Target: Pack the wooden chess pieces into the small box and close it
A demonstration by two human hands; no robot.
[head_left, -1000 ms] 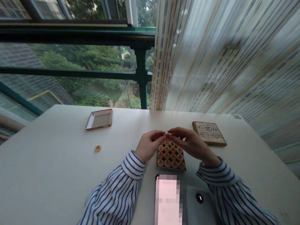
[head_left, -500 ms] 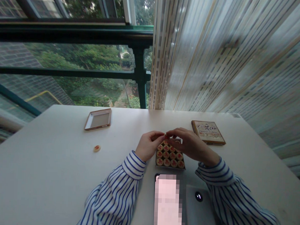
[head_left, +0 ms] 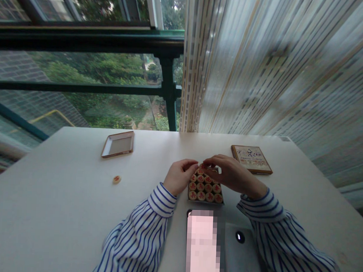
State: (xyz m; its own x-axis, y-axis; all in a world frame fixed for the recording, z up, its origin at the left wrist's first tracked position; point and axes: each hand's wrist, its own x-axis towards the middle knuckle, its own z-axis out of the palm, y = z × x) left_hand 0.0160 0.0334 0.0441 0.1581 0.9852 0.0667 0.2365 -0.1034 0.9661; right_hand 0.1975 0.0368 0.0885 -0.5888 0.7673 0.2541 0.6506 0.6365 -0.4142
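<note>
A small open box (head_left: 205, 202) holds rows of round wooden Chinese chess pieces (head_left: 208, 187) with red characters. Over its far edge, my right hand (head_left: 228, 173) pinches one Chinese chess piece (head_left: 202, 167) between thumb and fingers, and its palm hides the box's far right corner. Just left of that piece is my left hand (head_left: 180, 175), thumb and forefinger closed together, with nothing visible in them. A single chess piece (head_left: 117, 179) lies apart on the white table (head_left: 62, 211), left of my left hand.
An upturned box lid (head_left: 118, 145) sits at the table's back left. A printed flat box (head_left: 252, 159) lies at the back right. Near me are a phone (head_left: 203, 244) with a blurred screen and a grey device (head_left: 242, 257). A window railing (head_left: 169, 92) and curtain (head_left: 246, 67) border the far edge.
My left fingertips have drawn slightly away from the piece, which stays in my right fingers. The view has shifted very slightly; the other things lie as before.
</note>
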